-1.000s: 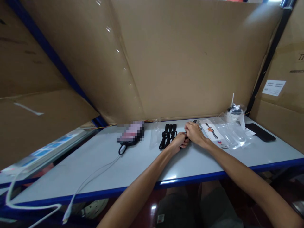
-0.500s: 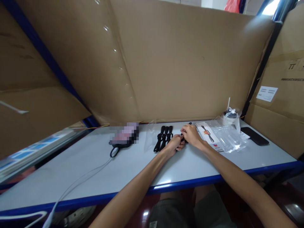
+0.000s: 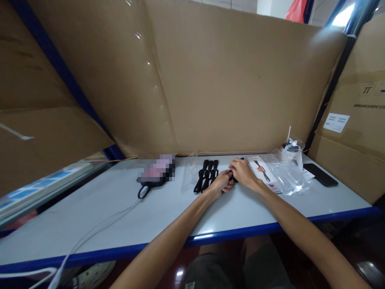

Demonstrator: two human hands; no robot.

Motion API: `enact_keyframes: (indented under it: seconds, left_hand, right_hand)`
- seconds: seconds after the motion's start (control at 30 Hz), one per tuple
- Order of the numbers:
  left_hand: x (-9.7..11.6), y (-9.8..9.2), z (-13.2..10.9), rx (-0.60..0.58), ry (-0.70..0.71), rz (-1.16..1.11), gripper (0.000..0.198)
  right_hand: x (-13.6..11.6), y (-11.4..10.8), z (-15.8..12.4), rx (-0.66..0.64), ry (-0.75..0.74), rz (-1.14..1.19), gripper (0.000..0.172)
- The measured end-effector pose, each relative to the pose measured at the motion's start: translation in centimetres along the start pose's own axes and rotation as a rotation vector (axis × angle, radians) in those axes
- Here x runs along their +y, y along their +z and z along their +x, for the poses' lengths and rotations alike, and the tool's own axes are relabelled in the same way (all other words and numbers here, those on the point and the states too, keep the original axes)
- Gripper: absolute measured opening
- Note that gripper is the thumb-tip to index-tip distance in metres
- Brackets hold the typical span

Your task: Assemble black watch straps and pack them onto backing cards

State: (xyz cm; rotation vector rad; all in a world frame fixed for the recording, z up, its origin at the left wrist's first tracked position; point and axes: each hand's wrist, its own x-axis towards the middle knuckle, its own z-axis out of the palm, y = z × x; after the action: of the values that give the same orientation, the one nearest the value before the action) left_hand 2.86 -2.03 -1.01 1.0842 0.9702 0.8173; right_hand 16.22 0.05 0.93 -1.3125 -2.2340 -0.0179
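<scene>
So I'm at the table (image 3: 240, 210), left hand (image 3: 221, 184) curled snug around a black tool (image 3: 235, 180), no real gap in the fist. My right hand (image 3: 241, 170) is bent over it, fingertips bunched in a pinch near its middle; can't tell exactly which bit they've got, my fingers hide it. I'd call this step fiddly fingertip work, and the next move probably calls for a steady left grip and small right-hand motions. The tool's up off my knees, between the three black ones (image 3: 207, 176) just left and the leaflet (image 3: 262, 170) on the right. Clear plastic (image 3: 290, 178) overlaps that, with a wrapped cup (image 3: 291, 150) behind it and cardboard (image 3: 225, 88) at the back.
</scene>
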Motion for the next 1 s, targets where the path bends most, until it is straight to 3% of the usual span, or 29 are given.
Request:
enact_keyframes:
  seconds: [0.27, 0.53, 1.0]
  left_hand:
    - [0.06, 0.04, 0.04, 0.017, 0.011, 0.007, 0.010]
    - [0.08, 0.12, 0.04, 0.022, 0.009, 0.014, 0.007]
    - [-0.04, -0.10, 0.15, -0.003, 0.010, -0.012, 0.009]
  right_hand:
    - [0.05, -0.05, 0.04, 0.026, 0.001, 0.104, 0.021]
    - [0.30, -0.73, 0.20, 0.013, 0.104, 0.240, 0.017]
    - [0.44, -0.62, 0.34, 0.017, 0.204, 0.232, 0.011]
